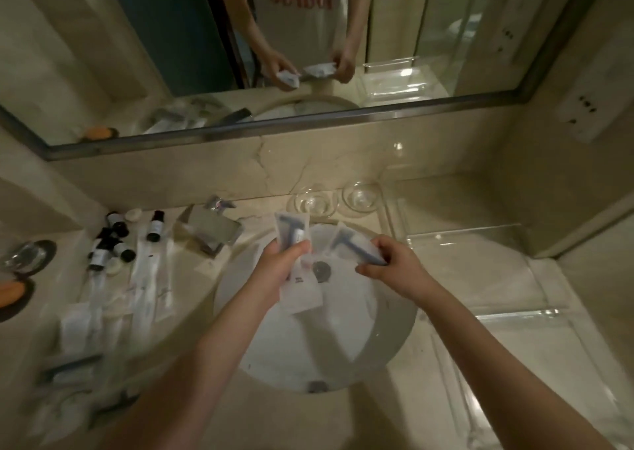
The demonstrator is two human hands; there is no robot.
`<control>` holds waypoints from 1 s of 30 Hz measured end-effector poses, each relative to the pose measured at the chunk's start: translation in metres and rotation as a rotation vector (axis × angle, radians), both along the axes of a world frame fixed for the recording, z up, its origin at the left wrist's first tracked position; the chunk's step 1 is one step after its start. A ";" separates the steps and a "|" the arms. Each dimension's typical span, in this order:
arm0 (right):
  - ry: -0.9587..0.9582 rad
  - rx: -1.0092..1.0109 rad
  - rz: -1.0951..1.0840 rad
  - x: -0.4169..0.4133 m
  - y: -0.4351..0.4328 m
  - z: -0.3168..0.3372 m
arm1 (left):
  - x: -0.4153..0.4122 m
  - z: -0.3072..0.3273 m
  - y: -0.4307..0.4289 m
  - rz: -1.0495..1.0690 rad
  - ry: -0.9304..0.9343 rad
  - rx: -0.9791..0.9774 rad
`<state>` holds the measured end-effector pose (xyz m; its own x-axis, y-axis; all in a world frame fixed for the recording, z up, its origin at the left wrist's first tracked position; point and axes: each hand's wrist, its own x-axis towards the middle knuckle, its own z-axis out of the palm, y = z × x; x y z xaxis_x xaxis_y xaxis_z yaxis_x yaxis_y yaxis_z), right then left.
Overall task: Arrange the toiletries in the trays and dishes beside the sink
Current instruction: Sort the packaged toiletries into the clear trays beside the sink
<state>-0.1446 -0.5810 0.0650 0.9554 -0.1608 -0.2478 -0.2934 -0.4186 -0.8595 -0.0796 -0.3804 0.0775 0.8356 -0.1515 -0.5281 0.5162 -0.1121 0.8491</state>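
Observation:
Over the white sink point(384, 339) my left hand point(279, 266) grips a packaged blue razor point(291, 233) together with white sachets point(302, 293). My right hand point(391, 264) pinches a second packaged razor point(346, 243) by its handle end. Left of the basin lie small dark-capped bottles point(113, 243), long wrapped packets point(145, 288) and more wrapped items point(72, 367). To the right stand clear acrylic trays point(470, 254), and two glass dishes point(360, 197) sit behind the basin.
A square chrome tap point(209, 231) stands at the sink's back left. An orange soap on a dark dish point(12, 293) and a glass dish point(27, 255) sit at the far left. A mirror point(137, 54) hangs above the marble counter point(394, 412).

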 end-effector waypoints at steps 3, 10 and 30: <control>-0.001 0.036 -0.185 0.000 -0.041 -0.013 | 0.011 -0.006 -0.045 -0.031 0.002 0.006; 0.021 0.251 -0.466 0.005 -0.108 -0.033 | 0.027 -0.025 -0.124 -0.062 0.112 -0.030; -0.083 -0.367 -0.425 0.062 -0.141 -0.039 | 0.074 -0.043 -0.180 -0.050 0.077 -0.066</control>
<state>-0.0822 -0.7223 0.0258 0.8019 -0.5966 -0.0305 -0.4391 -0.5539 -0.7074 -0.0051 -0.5607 0.0346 0.7834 -0.2289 -0.5778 0.5754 -0.0845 0.8135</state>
